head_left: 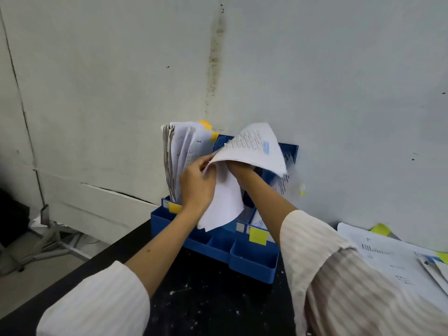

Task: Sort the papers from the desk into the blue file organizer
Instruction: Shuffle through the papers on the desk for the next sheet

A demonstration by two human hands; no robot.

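Where left hand pinches papers, organizer rim

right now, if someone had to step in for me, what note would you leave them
Left hand: pinching a bent bundle of sheets over the blue organizer.
Right hand: mostly hidden under the curled papers; grip unclear.
Done: a thick stack stands in the organizer's left slot.
Left: seat the held sheets, then sort the loose papers on the desk at right.

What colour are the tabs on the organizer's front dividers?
Yellow sticky tabs on the blue organizer, clearest in the head view.
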